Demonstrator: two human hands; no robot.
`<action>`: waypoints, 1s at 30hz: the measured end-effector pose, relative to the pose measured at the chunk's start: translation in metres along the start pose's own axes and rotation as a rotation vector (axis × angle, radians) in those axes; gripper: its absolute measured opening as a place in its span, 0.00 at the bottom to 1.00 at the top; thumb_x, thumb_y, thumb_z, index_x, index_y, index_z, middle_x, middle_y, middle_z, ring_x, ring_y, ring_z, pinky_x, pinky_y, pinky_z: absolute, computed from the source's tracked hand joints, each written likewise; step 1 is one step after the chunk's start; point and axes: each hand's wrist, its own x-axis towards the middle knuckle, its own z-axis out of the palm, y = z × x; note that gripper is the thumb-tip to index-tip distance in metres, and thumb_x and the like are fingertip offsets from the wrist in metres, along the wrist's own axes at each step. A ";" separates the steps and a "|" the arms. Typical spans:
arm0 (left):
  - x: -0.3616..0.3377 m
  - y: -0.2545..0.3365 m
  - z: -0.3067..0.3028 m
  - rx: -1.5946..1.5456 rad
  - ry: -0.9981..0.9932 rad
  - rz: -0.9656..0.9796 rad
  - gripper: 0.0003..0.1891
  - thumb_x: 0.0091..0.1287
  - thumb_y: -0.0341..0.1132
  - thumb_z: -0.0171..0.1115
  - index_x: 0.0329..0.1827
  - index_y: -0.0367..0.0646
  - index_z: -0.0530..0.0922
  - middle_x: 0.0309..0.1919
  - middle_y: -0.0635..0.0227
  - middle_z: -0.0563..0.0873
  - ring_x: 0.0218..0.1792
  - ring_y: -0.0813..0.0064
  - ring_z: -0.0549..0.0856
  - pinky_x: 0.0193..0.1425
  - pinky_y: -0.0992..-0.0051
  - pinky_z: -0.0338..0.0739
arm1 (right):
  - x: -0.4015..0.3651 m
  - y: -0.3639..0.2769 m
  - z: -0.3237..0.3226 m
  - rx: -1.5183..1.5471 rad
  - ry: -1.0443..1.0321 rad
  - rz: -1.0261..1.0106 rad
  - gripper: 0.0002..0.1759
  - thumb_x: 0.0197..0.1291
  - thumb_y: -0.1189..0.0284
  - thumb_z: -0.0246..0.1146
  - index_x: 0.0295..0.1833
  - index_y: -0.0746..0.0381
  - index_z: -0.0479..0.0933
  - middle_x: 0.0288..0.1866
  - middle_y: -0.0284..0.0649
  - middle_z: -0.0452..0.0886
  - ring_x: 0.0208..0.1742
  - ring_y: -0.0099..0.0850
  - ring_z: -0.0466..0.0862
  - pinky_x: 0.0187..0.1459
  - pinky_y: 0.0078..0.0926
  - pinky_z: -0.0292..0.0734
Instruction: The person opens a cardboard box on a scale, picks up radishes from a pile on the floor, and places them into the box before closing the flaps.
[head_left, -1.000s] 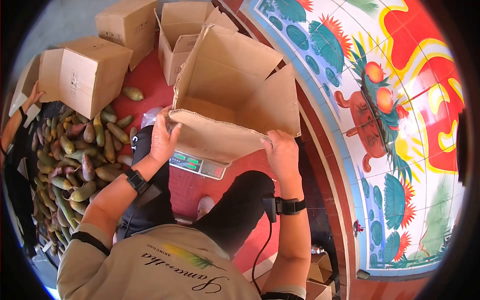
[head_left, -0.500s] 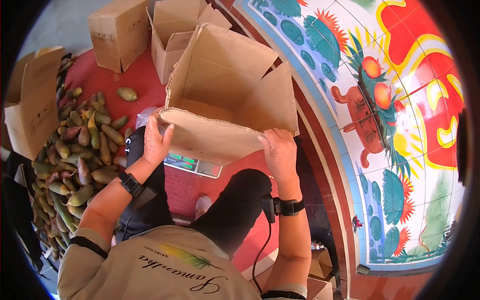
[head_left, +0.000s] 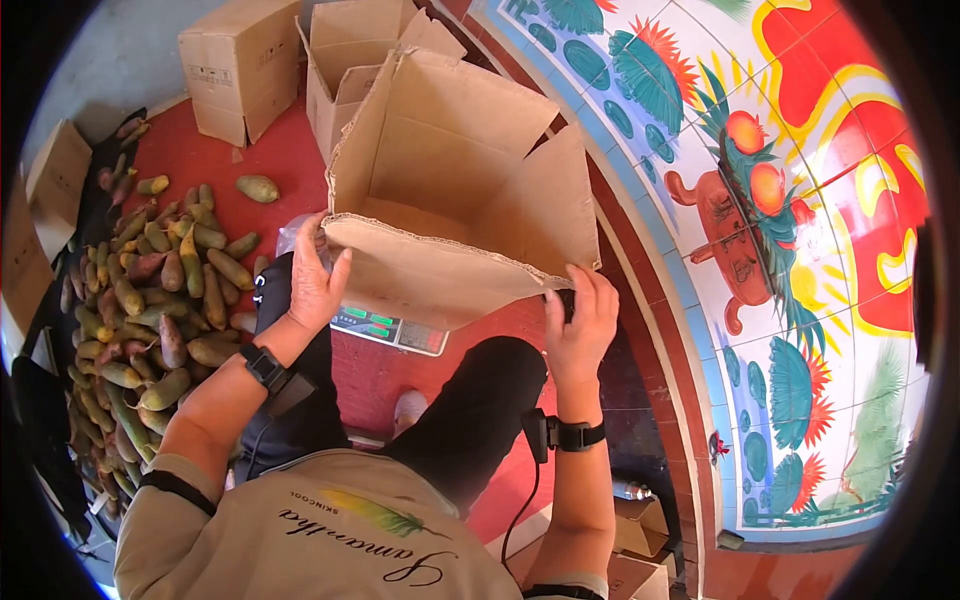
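An open cardboard box (head_left: 440, 275) rests tilted in front of me, its inside bare and its near flap folded outward. My left hand (head_left: 318, 280) grips the left corner of that flap, thumb in front and fingers at the edge. At the flap's right corner, my right hand (head_left: 582, 325) holds the cardboard edge between thumb and fingers. Partly hidden beneath the box is a scale (head_left: 400, 335) with lit green displays. A bit of clear plastic (head_left: 291, 236) shows beside my left hand.
A large heap of green and reddish radish-like vegetables (head_left: 150, 320) lies at the left. Behind stand a closed box (head_left: 235, 75) and another open box (head_left: 335, 90). More cardboard (head_left: 58, 185) is at the far left. A painted tile wall (head_left: 735, 250) curves along the right.
My right hand has shifted right to the flap's corner, and its grip has changed. The cardboard box at the far left has moved away leftward, uncovering more vegetables and another box.
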 end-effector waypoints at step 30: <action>-0.007 -0.015 0.007 0.117 -0.005 -0.009 0.29 0.64 0.25 0.55 0.66 0.30 0.53 0.54 0.50 0.72 0.56 0.61 0.73 0.63 0.66 0.65 | -0.097 0.010 0.076 0.187 -0.098 0.478 0.20 0.59 0.73 0.60 0.57 0.65 0.72 0.45 0.50 0.77 0.47 0.49 0.76 0.49 0.42 0.72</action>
